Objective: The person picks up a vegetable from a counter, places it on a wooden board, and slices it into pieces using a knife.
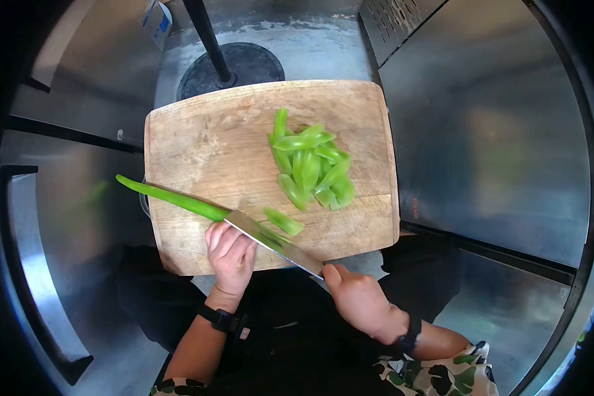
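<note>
Beside the left hand [231, 255], curled at the green stalk [178, 200], slices [310, 165] are lying; the right hand [363, 300] is gripping the knife [274, 243]. Under the left hand, the board [204, 145] is lying.

Stretches from just beside the left fingers [223, 239] as a long green vegetable [171, 197], tapering outward (slightly curved at the tip). Slants as a broad metal knife [274, 242], gripped in the right fingers [336, 274]. Lies heaped beyond both as overlapping green slices [310, 165], with a loose slice [284, 222] nearer.
</note>
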The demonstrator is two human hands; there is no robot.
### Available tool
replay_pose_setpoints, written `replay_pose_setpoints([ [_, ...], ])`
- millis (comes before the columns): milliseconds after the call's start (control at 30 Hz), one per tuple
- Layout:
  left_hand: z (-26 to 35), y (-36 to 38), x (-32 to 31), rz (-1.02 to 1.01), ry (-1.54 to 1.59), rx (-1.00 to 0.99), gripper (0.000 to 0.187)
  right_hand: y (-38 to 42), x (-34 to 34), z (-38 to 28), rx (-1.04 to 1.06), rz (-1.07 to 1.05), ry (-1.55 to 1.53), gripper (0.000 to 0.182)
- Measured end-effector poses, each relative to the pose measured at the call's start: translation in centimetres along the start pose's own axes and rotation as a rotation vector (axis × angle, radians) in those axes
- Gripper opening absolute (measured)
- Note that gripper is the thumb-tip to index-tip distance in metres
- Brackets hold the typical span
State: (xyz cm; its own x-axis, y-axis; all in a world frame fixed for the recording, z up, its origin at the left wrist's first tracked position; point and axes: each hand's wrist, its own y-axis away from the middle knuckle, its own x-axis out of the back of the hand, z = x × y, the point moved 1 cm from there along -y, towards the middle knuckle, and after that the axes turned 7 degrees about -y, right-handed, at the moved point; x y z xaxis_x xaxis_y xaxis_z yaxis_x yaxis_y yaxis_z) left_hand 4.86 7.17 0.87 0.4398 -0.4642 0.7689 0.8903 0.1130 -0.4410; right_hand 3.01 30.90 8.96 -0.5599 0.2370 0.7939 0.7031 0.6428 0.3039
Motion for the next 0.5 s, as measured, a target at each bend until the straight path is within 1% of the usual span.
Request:
replay_pose_setpoints([
  [100, 0.3, -0.3, 0.2, 0.001, 0.044, 0.012, 0.018, -0.5, 0.0, 1.0, -0.057, 0.008, -0.136, 0.014],
  [200, 0.5, -0.7, 0.2, 0.023, 0.052, 0.021, 0.017, 0.2, 1.1, 0.3, -0.108, 0.060, -0.253, 0.014],
  [233, 0.5, -0.6, 0.3, 0.024, 0.049, 0.021, 0.016, 0.4, 1.6, -0.2, -0.081, 0.074, -0.238, 0.014],
  [333, 0.6, -0.8, 0.3, 0.028, 0.045, 0.022, 0.016, 1.4, 2.1, -0.6, -0.065, -0.008, -0.180, 0.015],
  [500, 0.6, -0.7, 0.4, 0.038, 0.037, 0.021, 0.016, 1.8, 2.4, -0.9, -0.035, -0.019, -0.140, 0.017],
])
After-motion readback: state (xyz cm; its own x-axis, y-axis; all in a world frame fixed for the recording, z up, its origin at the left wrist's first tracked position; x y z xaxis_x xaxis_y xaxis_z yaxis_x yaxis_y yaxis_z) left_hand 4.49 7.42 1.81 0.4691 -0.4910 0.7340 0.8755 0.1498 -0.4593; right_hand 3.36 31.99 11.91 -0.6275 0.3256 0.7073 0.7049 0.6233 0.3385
